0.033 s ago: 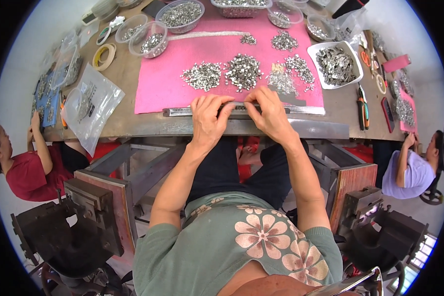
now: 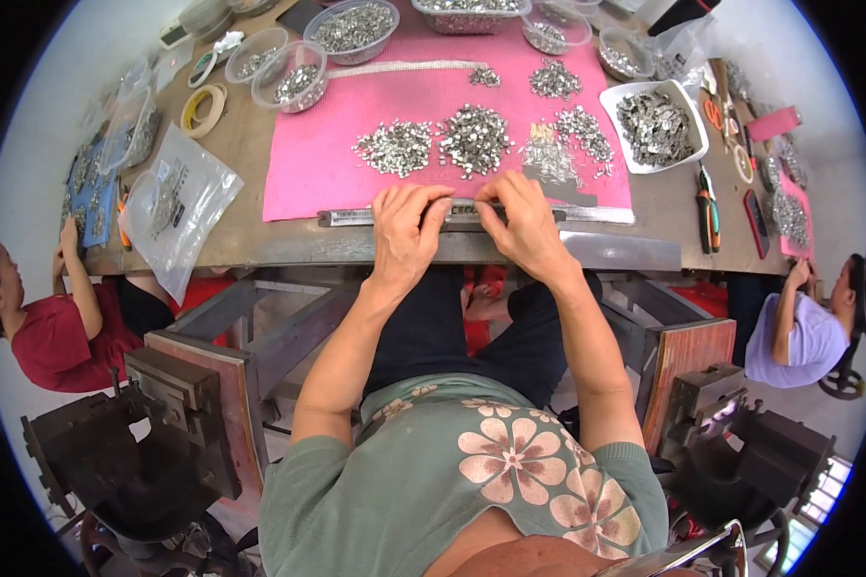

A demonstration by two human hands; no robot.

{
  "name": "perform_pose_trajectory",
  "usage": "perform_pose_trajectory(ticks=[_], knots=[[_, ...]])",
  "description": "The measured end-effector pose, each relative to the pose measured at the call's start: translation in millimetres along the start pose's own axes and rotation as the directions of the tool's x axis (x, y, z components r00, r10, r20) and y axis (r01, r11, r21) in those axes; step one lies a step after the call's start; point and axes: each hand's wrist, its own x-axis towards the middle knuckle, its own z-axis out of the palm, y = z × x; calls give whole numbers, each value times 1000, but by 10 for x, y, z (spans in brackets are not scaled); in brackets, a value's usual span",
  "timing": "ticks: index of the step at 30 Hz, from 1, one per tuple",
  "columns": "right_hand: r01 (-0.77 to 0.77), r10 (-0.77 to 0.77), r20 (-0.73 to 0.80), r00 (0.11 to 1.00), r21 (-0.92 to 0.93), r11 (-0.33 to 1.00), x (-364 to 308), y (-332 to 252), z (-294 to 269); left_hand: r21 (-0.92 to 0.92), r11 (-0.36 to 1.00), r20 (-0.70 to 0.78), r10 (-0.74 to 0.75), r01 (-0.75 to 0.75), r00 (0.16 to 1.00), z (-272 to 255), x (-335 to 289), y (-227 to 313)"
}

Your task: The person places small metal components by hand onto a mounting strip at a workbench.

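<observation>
A long, narrow grey metal strip with a slotted channel lies along the near edge of the pink mat. My left hand is closed over the strip, thumb and curled fingers bent onto it. Just to its right, my right hand grips the strip the same way, and a short stretch shows between the fingertips. Any small part under the fingers is hidden. Beyond my hands lie heaps of small shiny metal pieces. Thin silvery pins or strips are laid out nearer my right hand.
A white tray of metal pieces stands at the right, with orange-handled pliers nearer me. At the left are a plastic bag, a tape roll and clear tubs. A steel edge borders the table. Co-workers sit on both sides.
My fingertips have drawn slightly apart over the strip, showing a little more of its middle. Both hands otherwise stay in place.
</observation>
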Motion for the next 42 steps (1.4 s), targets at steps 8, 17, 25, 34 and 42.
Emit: perform_pose_trajectory(ticks=[8, 17, 25, 34, 42], knots=[[50, -52, -11, 999, -110, 993, -66, -26, 91, -36, 998, -27, 41, -42, 999, 28, -11, -38], [-69, 72, -71, 995, 47, 997, -23, 66, -17, 199, 978, -38, 70, -61, 997, 114, -6, 59], [-74, 72, -42, 997, -51, 996, 120, 142, -16, 116, 984, 27, 131, -133, 991, -92, -60, -26], [-59, 50, -63, 997, -152, 987, 225, 251, 262, 90, 987, 101, 121, -130, 987, -181, 160, -75], [-47, 46, -17, 999, -59, 997, 93, 38, 30, 189, 972, 162, 110, -140, 981, 110, 490, -181]])
